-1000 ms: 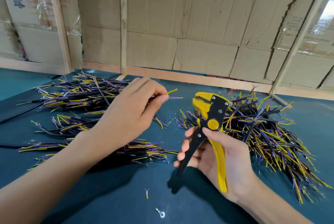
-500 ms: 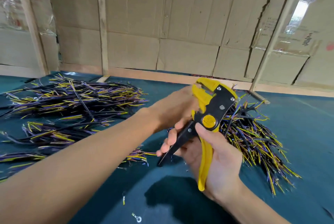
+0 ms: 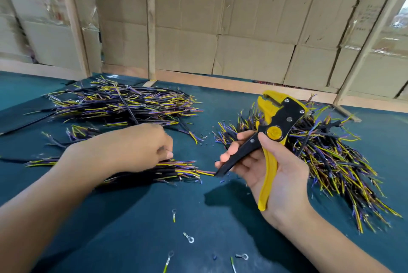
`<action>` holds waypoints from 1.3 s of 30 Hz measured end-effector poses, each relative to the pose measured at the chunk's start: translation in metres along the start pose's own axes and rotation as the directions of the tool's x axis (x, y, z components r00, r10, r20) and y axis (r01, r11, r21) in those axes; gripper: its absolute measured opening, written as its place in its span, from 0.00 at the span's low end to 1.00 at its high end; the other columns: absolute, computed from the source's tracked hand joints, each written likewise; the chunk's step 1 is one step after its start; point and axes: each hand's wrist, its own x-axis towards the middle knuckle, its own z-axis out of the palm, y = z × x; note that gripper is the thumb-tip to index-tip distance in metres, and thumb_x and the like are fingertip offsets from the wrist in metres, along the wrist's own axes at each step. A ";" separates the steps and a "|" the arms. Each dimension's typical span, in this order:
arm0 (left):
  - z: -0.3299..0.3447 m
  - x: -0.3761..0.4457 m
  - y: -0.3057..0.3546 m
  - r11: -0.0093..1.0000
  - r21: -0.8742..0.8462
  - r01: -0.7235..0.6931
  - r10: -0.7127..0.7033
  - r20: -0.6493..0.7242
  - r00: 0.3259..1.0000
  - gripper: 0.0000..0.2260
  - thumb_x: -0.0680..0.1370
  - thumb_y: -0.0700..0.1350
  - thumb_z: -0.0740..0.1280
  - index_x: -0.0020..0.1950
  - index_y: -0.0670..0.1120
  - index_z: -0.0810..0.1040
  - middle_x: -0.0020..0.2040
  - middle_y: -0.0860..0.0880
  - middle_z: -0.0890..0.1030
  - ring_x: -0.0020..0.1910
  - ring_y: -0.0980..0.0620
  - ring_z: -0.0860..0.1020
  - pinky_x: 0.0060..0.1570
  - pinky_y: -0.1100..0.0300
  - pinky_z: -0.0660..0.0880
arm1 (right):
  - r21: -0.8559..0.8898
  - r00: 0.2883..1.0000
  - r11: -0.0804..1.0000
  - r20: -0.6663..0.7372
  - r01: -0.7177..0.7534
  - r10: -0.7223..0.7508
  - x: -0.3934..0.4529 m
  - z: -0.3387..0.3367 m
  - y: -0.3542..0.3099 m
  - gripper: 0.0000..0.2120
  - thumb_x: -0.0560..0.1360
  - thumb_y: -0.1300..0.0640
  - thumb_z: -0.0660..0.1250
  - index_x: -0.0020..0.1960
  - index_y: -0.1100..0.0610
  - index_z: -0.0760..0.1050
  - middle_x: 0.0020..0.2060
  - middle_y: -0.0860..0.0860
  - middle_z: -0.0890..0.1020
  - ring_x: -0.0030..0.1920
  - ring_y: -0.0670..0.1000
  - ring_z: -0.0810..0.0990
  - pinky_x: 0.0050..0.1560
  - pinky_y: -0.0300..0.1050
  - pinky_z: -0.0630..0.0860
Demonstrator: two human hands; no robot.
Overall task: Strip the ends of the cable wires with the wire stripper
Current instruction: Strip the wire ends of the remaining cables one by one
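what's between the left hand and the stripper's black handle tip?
Head view: the splayed yellow and purple wire ends of the near cable bundle that the left hand reaches into, ending just short of the wire stripper.

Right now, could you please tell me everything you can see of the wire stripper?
The wire stripper has a yellow, plastic-looking body and handle, a black plate with silver rivets, a yellow round dial and a black second handle. The right hand holds it upright above the table, toothed head up and tilted left, handles spread, thumb below the dial, fingers curled on the black handle. No wire sits in its head.
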 end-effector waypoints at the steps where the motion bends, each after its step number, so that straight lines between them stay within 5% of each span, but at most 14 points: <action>1: 0.000 -0.002 0.000 0.999 -0.021 -0.033 0.032 -0.016 0.999 0.07 0.82 0.53 0.63 0.50 0.55 0.81 0.45 0.56 0.75 0.45 0.58 0.75 0.53 0.58 0.72 | -0.006 1.000 1.000 0.008 0.009 -0.009 -0.002 -0.001 0.000 0.10 0.74 0.55 0.66 0.44 0.62 0.82 0.37 0.63 0.79 0.38 0.64 0.81 0.45 0.61 0.82; 8: -0.011 -0.010 -0.004 0.981 -0.110 -0.161 0.167 0.054 0.984 0.06 0.80 0.55 0.65 0.52 0.61 0.82 0.50 0.59 0.78 0.49 0.62 0.77 0.55 0.57 0.73 | -0.043 0.998 0.997 0.024 0.060 -0.059 -0.004 -0.002 0.000 0.15 0.73 0.51 0.66 0.49 0.63 0.81 0.40 0.63 0.78 0.41 0.64 0.80 0.48 0.63 0.82; 12: -0.010 -0.012 0.002 0.985 -0.028 -0.170 0.170 0.000 0.985 0.05 0.80 0.55 0.63 0.45 0.61 0.77 0.45 0.64 0.76 0.45 0.65 0.75 0.47 0.60 0.74 | -0.059 0.998 0.996 0.014 0.067 -0.066 -0.003 -0.001 0.000 0.15 0.75 0.52 0.65 0.50 0.64 0.80 0.40 0.64 0.78 0.41 0.65 0.80 0.49 0.64 0.81; 17: -0.006 -0.010 0.009 0.984 -0.013 -0.178 0.179 0.021 0.984 0.07 0.80 0.60 0.62 0.51 0.62 0.78 0.46 0.64 0.73 0.43 0.69 0.72 0.38 0.66 0.66 | -0.062 0.998 0.996 -0.003 0.061 -0.061 -0.002 0.000 -0.001 0.17 0.74 0.51 0.66 0.52 0.65 0.78 0.40 0.63 0.78 0.41 0.65 0.80 0.48 0.63 0.81; 22: -0.007 -0.013 0.016 0.972 -0.077 -0.223 0.207 -0.178 0.962 0.05 0.79 0.56 0.64 0.46 0.59 0.78 0.47 0.60 0.75 0.44 0.64 0.74 0.47 0.57 0.74 | -0.076 0.999 0.996 -0.007 0.048 -0.049 -0.002 0.002 0.000 0.16 0.74 0.52 0.66 0.51 0.65 0.78 0.40 0.64 0.78 0.40 0.65 0.80 0.47 0.62 0.81; 25: -0.012 -0.016 0.024 0.944 -0.106 -0.312 0.233 -0.453 0.860 0.05 0.81 0.51 0.64 0.49 0.54 0.78 0.45 0.57 0.76 0.43 0.59 0.74 0.50 0.52 0.75 | -0.088 0.998 0.994 0.015 0.066 -0.065 -0.002 0.001 -0.004 0.16 0.73 0.51 0.67 0.50 0.64 0.79 0.40 0.63 0.78 0.40 0.65 0.80 0.49 0.63 0.81; 28: -0.019 -0.022 0.029 0.916 -0.050 -0.399 0.249 -0.709 0.660 0.09 0.84 0.47 0.59 0.55 0.46 0.76 0.47 0.50 0.77 0.42 0.50 0.77 0.44 0.47 0.77 | -0.126 0.995 0.987 0.012 0.098 -0.097 0.000 0.002 -0.009 0.11 0.75 0.56 0.67 0.49 0.64 0.80 0.39 0.64 0.78 0.40 0.65 0.80 0.47 0.63 0.82; 31: -0.023 -0.027 0.033 0.918 0.051 -0.394 0.258 -0.831 0.493 0.09 0.84 0.46 0.56 0.59 0.46 0.73 0.46 0.44 0.77 0.38 0.42 0.76 0.41 0.45 0.77 | -0.188 0.986 0.968 0.013 0.168 -0.169 0.000 0.003 -0.012 0.09 0.74 0.60 0.68 0.51 0.66 0.77 0.39 0.64 0.79 0.39 0.64 0.81 0.45 0.61 0.82; 33: -0.022 -0.026 0.033 0.913 0.097 -0.396 0.283 -0.851 0.443 0.10 0.84 0.43 0.58 0.59 0.41 0.76 0.46 0.43 0.77 0.40 0.43 0.75 0.47 0.46 0.77 | -0.235 0.978 0.950 0.026 0.208 -0.207 -0.002 0.005 -0.012 0.09 0.73 0.60 0.69 0.50 0.65 0.77 0.40 0.65 0.81 0.39 0.64 0.81 0.44 0.59 0.82; 35: -0.018 -0.023 0.036 0.878 -0.023 -0.478 0.252 -0.828 0.501 0.10 0.84 0.43 0.60 0.60 0.40 0.77 0.45 0.47 0.79 0.42 0.49 0.76 0.49 0.55 0.75 | -0.279 0.972 0.932 0.042 0.232 -0.229 -0.005 0.007 -0.012 0.09 0.74 0.62 0.69 0.51 0.66 0.76 0.43 0.65 0.83 0.39 0.63 0.81 0.45 0.59 0.82; 39: -0.006 -0.019 0.044 0.737 -0.352 -0.578 0.187 -0.715 0.673 0.10 0.82 0.47 0.63 0.63 0.48 0.74 0.39 0.56 0.81 0.33 0.53 0.75 0.36 0.67 0.70 | -0.336 0.962 0.903 0.054 0.269 -0.267 -0.007 0.012 -0.012 0.09 0.70 0.63 0.73 0.49 0.64 0.77 0.44 0.62 0.84 0.38 0.62 0.82 0.47 0.62 0.82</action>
